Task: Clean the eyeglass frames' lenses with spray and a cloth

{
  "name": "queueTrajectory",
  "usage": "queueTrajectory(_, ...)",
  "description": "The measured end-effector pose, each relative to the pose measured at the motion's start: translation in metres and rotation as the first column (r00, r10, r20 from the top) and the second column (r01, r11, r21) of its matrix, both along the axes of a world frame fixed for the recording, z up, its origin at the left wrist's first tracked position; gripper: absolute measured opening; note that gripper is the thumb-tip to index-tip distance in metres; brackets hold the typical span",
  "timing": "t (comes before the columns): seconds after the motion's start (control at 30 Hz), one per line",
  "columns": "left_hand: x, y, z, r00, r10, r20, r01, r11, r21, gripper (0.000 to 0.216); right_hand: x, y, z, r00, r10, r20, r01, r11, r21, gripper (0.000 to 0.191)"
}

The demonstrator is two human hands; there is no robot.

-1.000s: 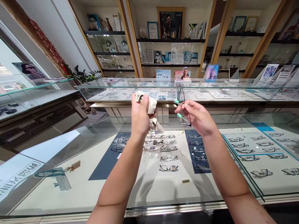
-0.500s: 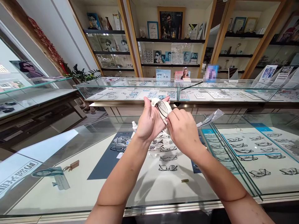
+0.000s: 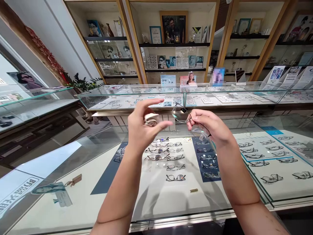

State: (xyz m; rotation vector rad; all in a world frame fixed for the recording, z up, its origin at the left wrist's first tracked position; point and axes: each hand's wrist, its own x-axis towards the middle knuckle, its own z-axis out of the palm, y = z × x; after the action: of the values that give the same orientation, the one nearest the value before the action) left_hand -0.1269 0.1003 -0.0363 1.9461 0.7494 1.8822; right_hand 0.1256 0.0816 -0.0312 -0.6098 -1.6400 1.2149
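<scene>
My right hand [image 3: 211, 125] pinches a pair of thin dark-framed eyeglasses [image 3: 181, 113] above the glass counter. One clear lens points left, while the other hangs below the fingers. My left hand [image 3: 140, 127] keeps a crumpled cream cloth [image 3: 151, 119] in its curled fingers, partly hidden by the hand. Its thumb and forefinger are spread apart, pointing toward the eyeglasses without touching them. Under both hands, rows of eyeglass frames [image 3: 175, 178] lie inside the glass display case [image 3: 156, 199].
More eyeglass frames lie on a navy panel [image 3: 199, 171] and a white tray [image 3: 269, 160] at right. A small gold bar [image 3: 194, 190] and a portrait card [image 3: 50, 188] are in the case. Another display counter [image 3: 146, 93] stands beyond, before wooden shelves [image 3: 174, 44].
The eyeglasses have come off the cloth in my left palm and moved right, held by my right hand. My hands have separated, and my left hand has turned and curled around the cloth.
</scene>
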Motion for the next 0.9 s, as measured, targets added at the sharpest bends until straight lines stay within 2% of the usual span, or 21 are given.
queueTrajectory(0.07,0.005,-0.008,0.002,0.985,0.038,-0.166,-0.031,0.998,0.05,0.074,-0.001,0.002,0.0,0.999,0.033,-0.018,-0.034,0.998,-0.048,0.023)
queueTrajectory(0.13,0.009,-0.011,0.001,0.967,0.059,-0.247,-0.045,0.997,0.062,0.078,-0.003,0.002,0.0,0.997,0.074,-0.024,-0.075,0.995,-0.07,0.023)
queueTrajectory(0.3,0.011,-0.006,-0.003,0.961,0.101,-0.256,-0.07,0.99,0.125,0.074,-0.007,0.003,-0.002,0.99,0.14,-0.025,-0.141,0.988,-0.059,0.024)
queueTrajectory(0.47,0.011,-0.007,-0.002,0.965,0.112,-0.238,-0.085,0.989,0.123,0.068,-0.004,0.0,-0.003,0.993,0.118,0.018,-0.117,0.993,-0.021,0.025)
queueTrajectory(0.57,0.01,-0.008,-0.003,0.966,0.112,-0.232,-0.081,0.987,0.141,0.066,-0.006,-0.002,0.0,0.997,0.048,0.055,-0.05,0.998,0.04,0.025)
queueTrajectory(0.63,0.009,-0.008,-0.004,0.971,0.115,-0.211,-0.083,0.984,0.155,0.064,-0.01,-0.005,0.004,0.994,-0.104,0.033,0.099,0.986,0.133,0.023)
queueTrajectory(0.67,0.008,-0.009,-0.005,0.973,0.118,-0.196,-0.087,0.983,0.16,0.063,-0.012,-0.009,0.006,0.977,-0.211,-0.018,0.211,0.959,0.192,0.02)
queueTrajectory(0.73,0.006,-0.009,-0.006,0.978,0.137,-0.159,-0.109,0.979,0.172,0.061,-0.013,-0.025,0.007,0.898,-0.398,-0.187,0.436,0.859,0.267,0.013)
queueTrajectory(0.77,0.006,-0.009,-0.007,0.978,0.154,-0.14,-0.127,0.975,0.184,0.061,-0.01,-0.039,0.005,0.856,-0.441,-0.27,0.507,0.818,0.27,0.009)
queueTrajectory(0.83,0.005,-0.01,-0.008,0.974,0.201,-0.103,-0.174,0.959,0.225,0.06,0.005,-0.082,-0.007,0.842,-0.421,-0.337,0.508,0.828,0.235,0.012)
queueTrajectory(0.9,0.004,-0.011,-0.007,0.967,0.247,-0.066,-0.22,0.934,0.282,0.059,0.03,-0.139,-0.029,0.866,-0.375,-0.331,0.45,0.872,0.192,0.029)
